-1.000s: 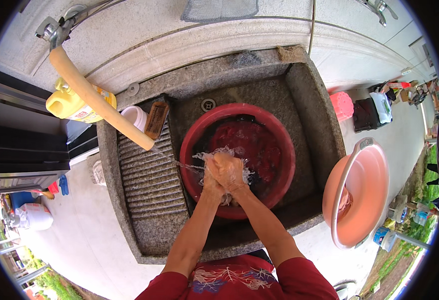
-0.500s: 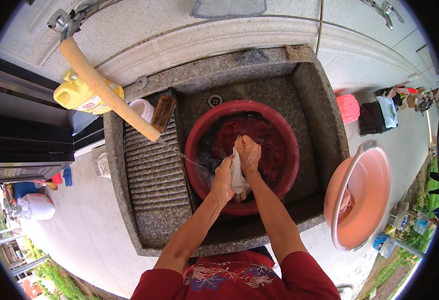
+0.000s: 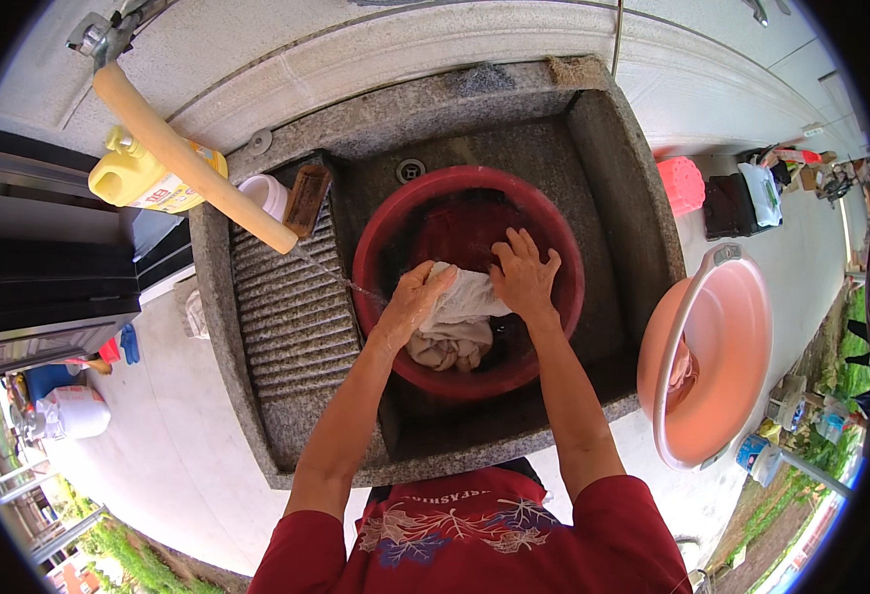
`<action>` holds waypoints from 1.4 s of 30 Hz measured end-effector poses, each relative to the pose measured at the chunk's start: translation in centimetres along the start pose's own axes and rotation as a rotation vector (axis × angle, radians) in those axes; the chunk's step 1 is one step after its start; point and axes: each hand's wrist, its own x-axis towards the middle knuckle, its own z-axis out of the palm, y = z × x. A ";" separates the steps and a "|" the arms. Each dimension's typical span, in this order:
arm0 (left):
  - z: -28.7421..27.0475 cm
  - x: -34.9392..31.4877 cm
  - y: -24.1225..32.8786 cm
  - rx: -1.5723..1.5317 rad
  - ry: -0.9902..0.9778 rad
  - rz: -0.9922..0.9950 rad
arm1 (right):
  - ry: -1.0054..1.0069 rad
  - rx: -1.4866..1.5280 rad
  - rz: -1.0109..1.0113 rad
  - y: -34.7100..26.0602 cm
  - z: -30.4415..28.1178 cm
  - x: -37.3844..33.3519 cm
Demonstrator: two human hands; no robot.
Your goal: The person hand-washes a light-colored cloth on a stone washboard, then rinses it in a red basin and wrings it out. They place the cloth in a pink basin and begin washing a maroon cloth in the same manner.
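A wet whitish cloth (image 3: 462, 297) is partly unfolded over the red basin (image 3: 367, 230), its bunched beige end hanging toward the near side. My left hand (image 3: 413, 299) is closed on the cloth's left edge, thumb on top. At the other edge my right hand (image 3: 526, 275) has its fingers stretched and spread, its thumb side touching the cloth. Dark water and dark red fabric (image 3: 450, 228) fill the basin beneath. From the end of a tan hose (image 3: 192, 158), a thin stream of water runs into the basin near my left hand.
The basin stands in a stone sink (image 3: 618, 198) with a ribbed washboard (image 3: 286, 307) on its left. A wooden brush (image 3: 308, 200), a white tub (image 3: 264, 195) and a yellow jug (image 3: 123, 178) sit at the back left. A pink-orange basin (image 3: 727, 346) holding some cloth stands on the right.
My hands, close together and squeezing the bunched cloth before, have moved apart. The cloth is now spread wider between them, and my right hand's fingers have opened out.
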 end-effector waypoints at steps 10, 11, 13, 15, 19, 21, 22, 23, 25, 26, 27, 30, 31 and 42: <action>0.3 -0.3 -0.8 -0.235 0.044 0.210 | -0.461 0.651 -0.066 -2.9 -4.0 0.6; 0.0 -0.1 -2.3 -0.229 -0.055 0.238 | -0.424 0.891 -0.079 -2.9 -4.5 0.3; 1.3 -1.1 -2.3 -0.127 -0.181 0.217 | -0.324 1.366 -0.110 -3.2 -6.4 -0.2; 1.4 -1.4 -2.6 -0.073 -0.225 0.165 | -0.285 1.568 -0.115 -4.5 -9.1 -0.9; -0.6 -1.3 -4.0 0.129 -0.099 0.192 | -0.143 1.911 -0.050 -5.6 -12.4 -1.6; -1.4 -2.7 -2.5 0.006 -0.064 0.010 | -0.002 2.000 0.002 -3.7 -13.1 -1.5; -1.8 -3.9 -1.9 -0.318 -0.099 0.090 | 0.106 1.979 0.059 -2.4 -13.1 -1.0; -2.0 -4.8 -0.7 -0.311 -0.110 0.247 | 0.209 1.954 0.120 -1.0 -12.5 -0.5; -1.0 -6.3 2.0 -0.311 -0.142 0.546 | 0.225 1.738 0.137 3.5 -8.7 -0.2; 0.1 -6.4 3.3 -0.259 -0.056 0.623 | 0.174 1.740 0.191 3.7 -6.9 -0.1; 0.4 -6.1 3.3 -0.292 -0.063 0.580 | 0.117 1.758 0.274 3.2 -4.9 -0.1; -0.3 -3.1 -0.1 -0.814 0.052 0.341 | -0.092 1.569 0.167 -2.9 -1.1 -2.3; 0.3 -2.3 -0.7 -1.029 0.122 0.205 | 0.026 1.437 0.044 -6.0 -0.1 -3.8; 2.9 -1.2 -4.6 -0.823 0.317 -0.254 | 0.130 0.622 0.069 -6.5 5.1 -0.2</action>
